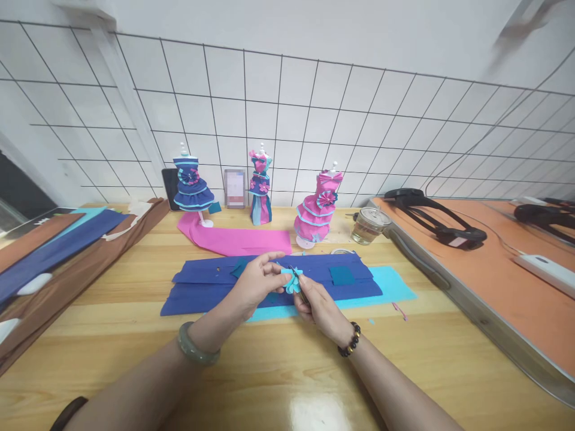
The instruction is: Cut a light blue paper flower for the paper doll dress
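My left hand [259,281] pinches a light-blue petalled flower [293,283] of crepe paper between thumb and fingers. My right hand [320,302] is closed around a small pair of scissors [294,272]; the dark tips lie against the flower and the handles are mostly hidden in the palm. Under both hands spreads a dark-blue crepe paper strip [197,294], with a light-blue sheet [393,283] partly beneath it. A teal square [342,275] rests on the dark-blue strip, right of my hands.
Three small mannequins in paper dresses, one blue [193,185], one mixed [260,188] and one pink [317,209], stand at the back. A pink strip [242,239] lies before them. A lidded glass [371,225] is back right, beside an orange surface [507,299] with black headgear [435,221].
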Demonstrator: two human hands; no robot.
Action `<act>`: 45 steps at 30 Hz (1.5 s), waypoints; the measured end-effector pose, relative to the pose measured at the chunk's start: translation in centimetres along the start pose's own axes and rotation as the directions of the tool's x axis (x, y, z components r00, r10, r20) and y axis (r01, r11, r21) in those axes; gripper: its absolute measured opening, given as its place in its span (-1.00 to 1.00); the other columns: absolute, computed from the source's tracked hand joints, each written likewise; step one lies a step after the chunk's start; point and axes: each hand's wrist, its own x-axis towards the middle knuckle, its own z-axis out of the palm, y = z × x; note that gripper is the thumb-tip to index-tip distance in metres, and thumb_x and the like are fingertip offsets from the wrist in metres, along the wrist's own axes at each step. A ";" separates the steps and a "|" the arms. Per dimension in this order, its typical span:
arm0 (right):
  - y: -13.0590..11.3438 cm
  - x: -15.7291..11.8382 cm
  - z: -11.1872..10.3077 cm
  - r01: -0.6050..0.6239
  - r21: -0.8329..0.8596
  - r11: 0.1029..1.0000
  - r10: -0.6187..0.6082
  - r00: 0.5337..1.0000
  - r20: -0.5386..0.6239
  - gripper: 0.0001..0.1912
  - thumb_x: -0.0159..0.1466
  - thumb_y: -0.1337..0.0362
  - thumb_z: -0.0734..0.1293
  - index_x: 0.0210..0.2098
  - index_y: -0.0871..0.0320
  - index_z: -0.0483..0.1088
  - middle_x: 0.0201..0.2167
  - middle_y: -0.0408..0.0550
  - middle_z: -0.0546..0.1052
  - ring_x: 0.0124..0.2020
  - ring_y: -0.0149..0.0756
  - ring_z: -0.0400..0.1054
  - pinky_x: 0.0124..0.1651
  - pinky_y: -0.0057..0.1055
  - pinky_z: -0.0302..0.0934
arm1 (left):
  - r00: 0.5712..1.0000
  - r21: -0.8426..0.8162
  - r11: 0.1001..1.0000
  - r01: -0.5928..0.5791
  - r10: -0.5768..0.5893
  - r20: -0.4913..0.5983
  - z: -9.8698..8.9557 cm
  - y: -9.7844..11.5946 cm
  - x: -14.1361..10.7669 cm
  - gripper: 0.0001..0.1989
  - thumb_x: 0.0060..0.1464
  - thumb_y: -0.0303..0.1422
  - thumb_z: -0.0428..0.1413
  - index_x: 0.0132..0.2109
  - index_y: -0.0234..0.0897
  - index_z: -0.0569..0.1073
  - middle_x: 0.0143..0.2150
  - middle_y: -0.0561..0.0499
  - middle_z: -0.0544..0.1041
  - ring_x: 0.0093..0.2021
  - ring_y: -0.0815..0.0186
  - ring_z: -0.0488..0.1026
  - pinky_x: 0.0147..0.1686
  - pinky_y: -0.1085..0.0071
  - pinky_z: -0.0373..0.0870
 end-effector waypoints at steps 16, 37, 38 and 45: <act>0.1 0.0 0.2 -0.042 0.047 0.998 0.044 0.998 -0.035 -0.53 0.23 -0.07 0.01 -0.61 0.15 0.06 -0.77 -0.31 0.02 -0.76 -0.56 -0.15 -0.70 -0.53 -0.20 | 1.000 -0.009 1.000 -0.008 0.008 -0.003 0.0 -0.5 0.1 -0.46 -0.26 -0.42 0.22 -0.05 -0.35 0.28 -0.46 0.09 0.37 -0.51 0.47 0.31 -0.46 0.49 0.29; 0.1 0.0 0.4 -0.021 0.074 0.997 0.025 0.998 -0.051 -0.54 0.24 -0.05 0.01 -0.61 0.15 0.06 -0.76 -0.31 0.02 -0.74 -0.56 -0.16 -0.70 -0.53 -0.21 | 1.000 -0.003 1.000 0.008 -0.008 -0.010 0.4 -0.6 0.1 -0.52 -0.25 -0.47 0.19 -0.09 -0.36 0.29 -0.53 0.14 0.35 -0.57 0.49 0.30 -0.49 0.50 0.26; 0.1 -0.1 0.4 -0.018 0.072 0.997 0.022 0.998 -0.053 -0.54 0.24 -0.05 0.01 -0.61 0.15 0.06 -0.76 -0.31 0.02 -0.74 -0.56 -0.16 -0.70 -0.53 -0.21 | 1.000 -0.003 1.000 0.009 -0.009 -0.010 0.4 -0.6 0.1 -0.52 -0.25 -0.47 0.19 -0.09 -0.36 0.29 -0.53 0.14 0.35 -0.57 0.49 0.30 -0.49 0.50 0.26; 0.1 0.0 0.2 -0.010 0.075 0.997 0.014 0.999 -0.048 -0.55 0.25 -0.02 0.01 -0.60 0.16 0.07 -0.76 -0.31 0.02 -0.75 -0.57 -0.16 -0.71 -0.55 -0.22 | 1.000 -0.003 1.000 0.001 -0.001 -0.002 0.3 -0.6 0.1 -0.51 -0.24 -0.48 0.19 -0.08 -0.38 0.28 -0.54 0.14 0.34 -0.58 0.50 0.29 -0.49 0.50 0.25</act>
